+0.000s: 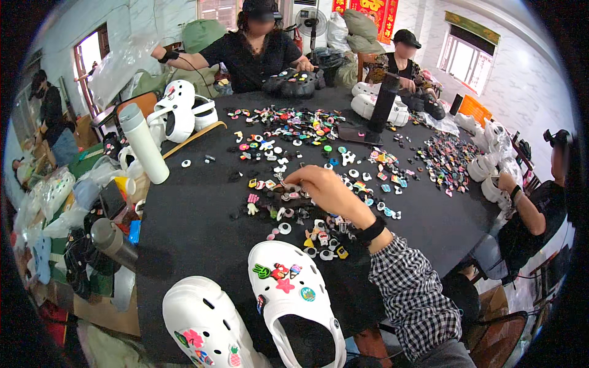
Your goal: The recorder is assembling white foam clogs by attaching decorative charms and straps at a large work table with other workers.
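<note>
Your right hand (328, 187) reaches into the scattered charms (296, 196) on the black surface (190, 227).

Your right hand's fingers are bent and drawn close together, fingertips down at the charms in the middle of the surface; whether they pinch one cannot be told. Your left hand is out of view, so its state cannot be told. Near you at the lower edge sit two white clogs, the left one (193, 310) and the right one (288, 305), each with colourful charms on its upper.
</note>
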